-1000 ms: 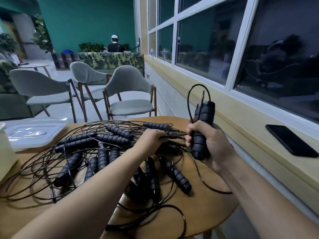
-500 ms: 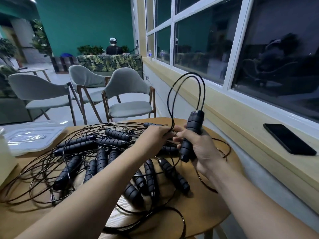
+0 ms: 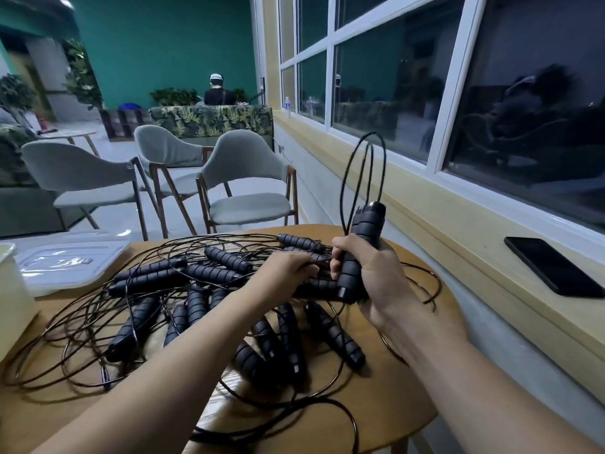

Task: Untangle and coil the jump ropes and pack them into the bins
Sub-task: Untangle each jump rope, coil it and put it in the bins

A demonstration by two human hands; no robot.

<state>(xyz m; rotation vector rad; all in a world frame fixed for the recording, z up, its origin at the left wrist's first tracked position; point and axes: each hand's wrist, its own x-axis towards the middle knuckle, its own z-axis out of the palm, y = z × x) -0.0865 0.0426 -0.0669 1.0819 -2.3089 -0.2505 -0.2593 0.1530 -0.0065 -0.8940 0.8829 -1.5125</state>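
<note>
Round wooden table (image 3: 409, 371) is carrying a tangled jump-rope pile (image 3: 196, 290). At its 2 o'clock edge the right hand (image 3: 370, 273) is gripping paired handles (image 3: 360, 250) upright, their cord (image 3: 341, 191) looping above, while the left hand (image 3: 288, 273) is pinching that cord. Coiling seems underway; next is probably winding in the slack, then reaching the white bin (image 3: 13, 306) at 9 o'clock.

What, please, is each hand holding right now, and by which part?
Right hand grips two paired rope handles around their lower halves; left hand seems to pinch their cord beside them.
</note>
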